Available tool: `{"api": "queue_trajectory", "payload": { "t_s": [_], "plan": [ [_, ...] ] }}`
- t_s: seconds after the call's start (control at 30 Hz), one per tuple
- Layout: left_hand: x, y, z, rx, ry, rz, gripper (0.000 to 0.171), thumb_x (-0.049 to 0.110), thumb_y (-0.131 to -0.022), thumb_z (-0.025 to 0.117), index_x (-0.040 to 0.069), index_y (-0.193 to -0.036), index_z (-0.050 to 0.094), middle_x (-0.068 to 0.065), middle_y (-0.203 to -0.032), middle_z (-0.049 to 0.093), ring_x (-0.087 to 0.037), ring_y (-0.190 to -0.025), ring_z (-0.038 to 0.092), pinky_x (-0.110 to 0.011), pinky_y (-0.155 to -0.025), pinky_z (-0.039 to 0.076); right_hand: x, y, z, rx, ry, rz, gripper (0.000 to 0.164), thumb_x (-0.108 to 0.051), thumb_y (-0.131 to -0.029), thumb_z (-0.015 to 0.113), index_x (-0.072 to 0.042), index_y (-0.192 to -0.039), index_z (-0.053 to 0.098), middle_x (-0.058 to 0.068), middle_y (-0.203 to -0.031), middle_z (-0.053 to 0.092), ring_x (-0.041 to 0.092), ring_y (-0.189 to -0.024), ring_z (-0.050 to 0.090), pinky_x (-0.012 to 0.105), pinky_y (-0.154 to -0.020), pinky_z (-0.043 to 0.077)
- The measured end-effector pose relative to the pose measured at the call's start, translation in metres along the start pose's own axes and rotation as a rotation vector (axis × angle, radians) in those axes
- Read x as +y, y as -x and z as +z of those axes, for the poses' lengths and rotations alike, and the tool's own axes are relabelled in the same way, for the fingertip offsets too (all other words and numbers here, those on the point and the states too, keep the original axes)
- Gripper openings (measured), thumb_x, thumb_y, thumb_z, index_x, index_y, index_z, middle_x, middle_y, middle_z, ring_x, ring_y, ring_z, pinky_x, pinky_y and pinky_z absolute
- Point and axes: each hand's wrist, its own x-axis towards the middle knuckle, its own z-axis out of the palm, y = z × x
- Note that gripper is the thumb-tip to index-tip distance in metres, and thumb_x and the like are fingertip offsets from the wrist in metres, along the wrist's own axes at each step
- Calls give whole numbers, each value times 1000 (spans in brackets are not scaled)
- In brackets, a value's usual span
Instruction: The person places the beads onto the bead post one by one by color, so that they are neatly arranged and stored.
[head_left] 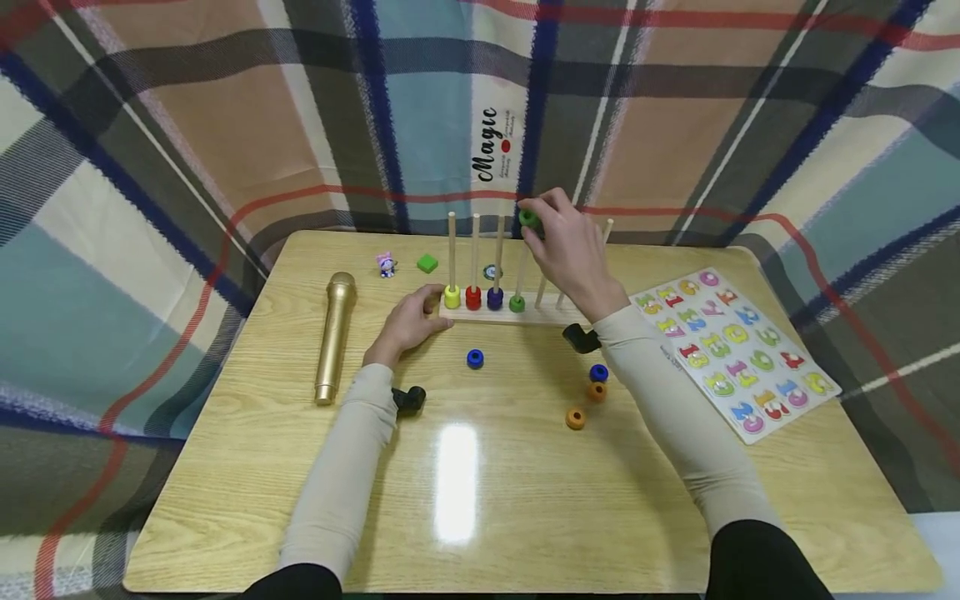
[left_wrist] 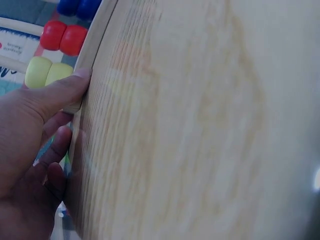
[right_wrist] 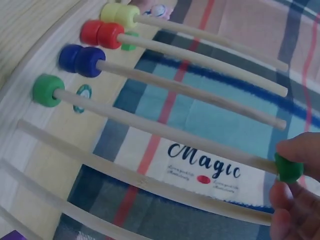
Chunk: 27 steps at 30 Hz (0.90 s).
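A wooden peg stand (head_left: 536, 316) with a row of upright pegs stands toward the back of the table. Yellow beads (head_left: 452, 297), red beads (head_left: 472, 297) and dark blue beads (head_left: 495, 298) sit in pairs at the bottoms of the first three pegs. One green bead (right_wrist: 48, 90) is low on the fourth. My right hand (head_left: 570, 250) pinches another green bead (right_wrist: 289, 168) at that peg's tip; the peg's end meets the bead. My left hand (head_left: 408, 323) holds the stand's left end, thumb (left_wrist: 67, 92) along the front edge and fingers behind.
Loose blue (head_left: 475, 358) and orange (head_left: 575, 418) beads lie in front of the stand. A gold cylinder (head_left: 334, 337) lies left, a number puzzle board (head_left: 678, 354) right. Behind are a small figurine (head_left: 386, 265), a green block (head_left: 427, 263) and a plaid cloth (head_left: 435, 108).
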Motion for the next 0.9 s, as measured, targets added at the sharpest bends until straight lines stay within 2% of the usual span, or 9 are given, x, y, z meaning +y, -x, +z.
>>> {"api": "queue_trajectory", "payload": {
  "t_s": [0.33,0.47,0.6,0.67,0.73,0.77,0.83,0.9],
  "plan": [
    [2,2,0,8,2,10,71,25,-99,79,15,-162,46,-20,-127,61,-35,-116,56,-54,-101,46,1,3,2,-60,35,90,36,-22,-105,69,-8,-138,71,17,-130,72,33,-79,67,47,-65,56],
    [2,2,0,3,0,8,71,25,-100,78,14,-162,46,-21,-129,61,-36,-118,56,-55,-102,46,3,8,5,-92,25,114,47,-29,-105,71,-10,-147,64,15,-136,71,30,-74,63,43,-57,49],
    [1,2,1,2,8,3,72,26,-99,79,15,-162,46,-21,-133,61,-36,-122,57,-56,-106,46,5,20,3,-61,-16,88,57,-34,-104,72,-9,-153,56,14,-144,64,31,-79,63,43,-60,50],
    [1,2,1,3,13,2,71,26,-99,79,15,-162,46,-21,-133,61,-36,-121,57,-56,-106,46,7,33,1,-14,-25,56,54,-33,-104,72,-7,-150,58,16,-142,63,29,-76,61,42,-58,49],
    [1,2,2,3,14,2,71,26,-99,79,16,-162,46,-20,-132,61,-36,-121,57,-57,-106,46,12,51,-1,35,-24,17,44,-29,-104,72,-5,-140,65,16,-131,66,29,-75,61,41,-58,48],
    [1,2,2,2,14,2,71,26,-99,79,16,-162,46,-20,-131,61,-36,-119,57,-57,-105,46,15,62,-2,31,-18,17,37,-27,-104,71,-4,-134,68,15,-125,67,27,-72,60,40,-55,47],
    [1,1,1,1,8,2,71,26,-100,78,16,-162,46,-20,-131,61,-37,-119,57,-57,-105,46,20,87,-4,-17,8,33,26,-25,-103,71,-5,-120,73,12,-110,71,23,-62,56,37,-49,43],
    [0,1,0,-3,4,-2,72,27,-100,78,16,-162,45,-21,-133,61,-37,-122,57,-57,-106,46,27,113,-5,-131,52,67,21,-26,-102,72,-6,-107,74,8,-91,72,20,-59,57,35,-49,43]
  ]
}}
